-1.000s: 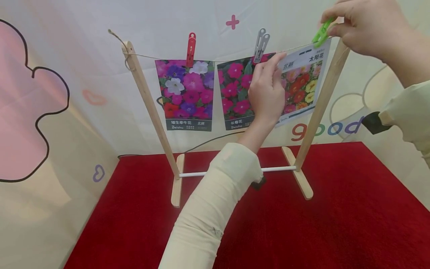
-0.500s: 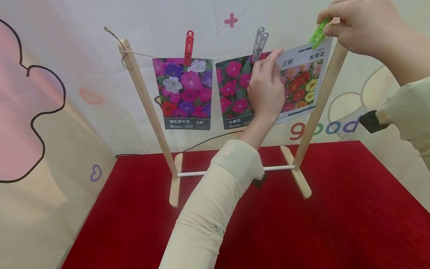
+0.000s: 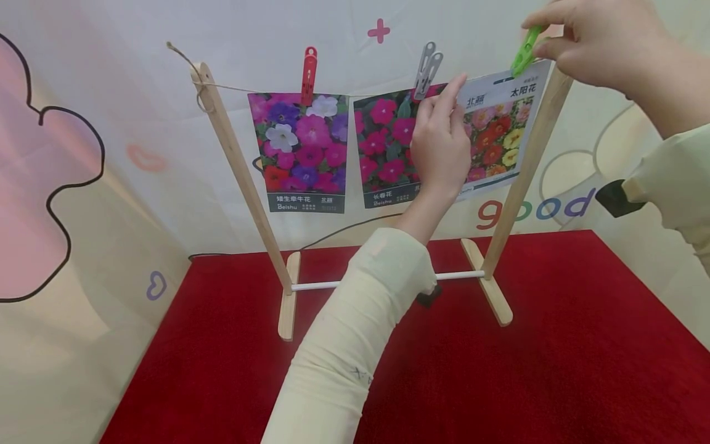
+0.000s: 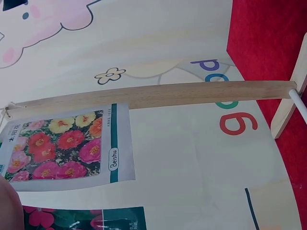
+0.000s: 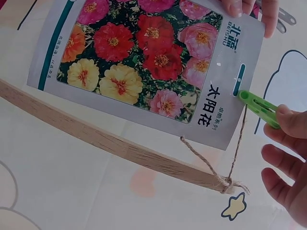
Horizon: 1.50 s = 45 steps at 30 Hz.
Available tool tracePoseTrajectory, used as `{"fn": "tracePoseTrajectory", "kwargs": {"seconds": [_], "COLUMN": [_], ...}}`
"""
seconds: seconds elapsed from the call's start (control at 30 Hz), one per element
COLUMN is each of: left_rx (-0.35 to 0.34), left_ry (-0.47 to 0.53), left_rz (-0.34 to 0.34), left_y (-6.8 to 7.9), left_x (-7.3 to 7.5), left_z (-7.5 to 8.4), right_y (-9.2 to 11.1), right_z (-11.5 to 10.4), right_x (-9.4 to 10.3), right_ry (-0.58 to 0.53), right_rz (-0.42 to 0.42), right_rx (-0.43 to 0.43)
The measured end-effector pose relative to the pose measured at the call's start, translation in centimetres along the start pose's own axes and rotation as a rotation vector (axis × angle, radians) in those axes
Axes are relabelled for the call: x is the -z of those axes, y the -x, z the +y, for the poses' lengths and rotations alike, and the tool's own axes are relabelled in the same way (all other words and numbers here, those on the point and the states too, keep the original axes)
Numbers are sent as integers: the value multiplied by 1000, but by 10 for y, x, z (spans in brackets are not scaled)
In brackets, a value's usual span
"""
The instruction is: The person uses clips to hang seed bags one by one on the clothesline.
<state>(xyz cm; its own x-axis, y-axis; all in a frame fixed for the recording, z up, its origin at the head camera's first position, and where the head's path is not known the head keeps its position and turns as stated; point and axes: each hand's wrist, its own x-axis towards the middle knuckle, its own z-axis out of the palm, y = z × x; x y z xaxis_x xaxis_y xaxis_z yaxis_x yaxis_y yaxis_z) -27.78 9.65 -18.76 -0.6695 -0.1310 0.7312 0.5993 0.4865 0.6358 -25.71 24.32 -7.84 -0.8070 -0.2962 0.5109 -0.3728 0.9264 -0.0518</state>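
My right hand pinches a green clothespin between thumb and forefinger. The clothespin's tip sits over the top edge of a white-bordered seed packet with red, pink and yellow flowers, where the twine runs. My left hand pinches the packet's other top corner, with the thumb in front in the right wrist view. It partly covers a pink-flowered seed packet, which hangs from a grey clothespin. Only a blurred bit of the left hand shows in the left wrist view.
A red clothespin holds a purple-and-pink flower packet on the line. Two wooden posts on feet carry the twine, joined low down by a white rod. The stand is on a red cloth before a printed backdrop.
The white-bordered packet's top edge has come up over the twine, and the green clothespin's tip has gone down onto it. The left hand keeps its place; the view shifts slightly.
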Motion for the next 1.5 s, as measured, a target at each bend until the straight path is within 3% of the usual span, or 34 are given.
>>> {"fn": "tracePoseTrajectory", "kwargs": {"seconds": [0.83,1.5], "left_rx": [-31,15], "left_ry": [78,62], "left_rz": [23,49], "left_y": [3,2], "left_x": [-1,-2], "left_z": [-2,2], "right_y": [-2,-2], "right_z": [-4,-6], "right_x": [2,2], "right_ry": [71,80], "right_rz": [42,-11], "right_rx": [32,18]}}
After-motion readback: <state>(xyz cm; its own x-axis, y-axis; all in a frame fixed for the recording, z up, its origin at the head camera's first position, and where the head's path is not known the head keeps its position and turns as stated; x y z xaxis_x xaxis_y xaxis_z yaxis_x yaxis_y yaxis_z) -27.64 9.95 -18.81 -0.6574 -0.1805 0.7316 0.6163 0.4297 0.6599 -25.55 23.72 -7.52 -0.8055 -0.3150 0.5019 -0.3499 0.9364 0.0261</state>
